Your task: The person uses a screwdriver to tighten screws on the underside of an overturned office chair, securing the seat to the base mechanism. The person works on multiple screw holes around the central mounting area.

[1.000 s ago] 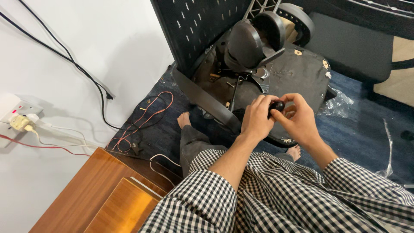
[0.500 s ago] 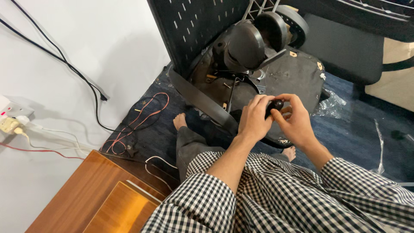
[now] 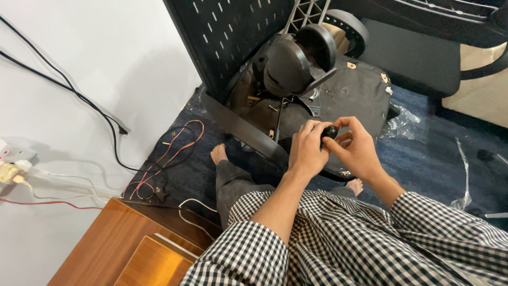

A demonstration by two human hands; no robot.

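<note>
My left hand (image 3: 306, 149) and my right hand (image 3: 355, 148) meet in front of me, both pinching a small round black knob (image 3: 329, 131) between their fingertips. They hover over the black underside of an upturned office chair seat (image 3: 355, 91) lying on the blue carpet. The chair's mechanism and black curved armrest pieces (image 3: 288, 66) sit just beyond my hands. My checked sleeves and bare feet show below.
A black perforated panel (image 3: 233, 32) leans against the white wall. Red and black cables (image 3: 164, 159) lie on the carpet at left, near a wooden board (image 3: 121, 243). Clear plastic wrap (image 3: 405, 124) and a wall socket with plugs (image 3: 10, 164) are in view.
The view has shifted slightly, so everything sits a little further left and lower. My hands keep their grip on the knob, with small finger movement only.
</note>
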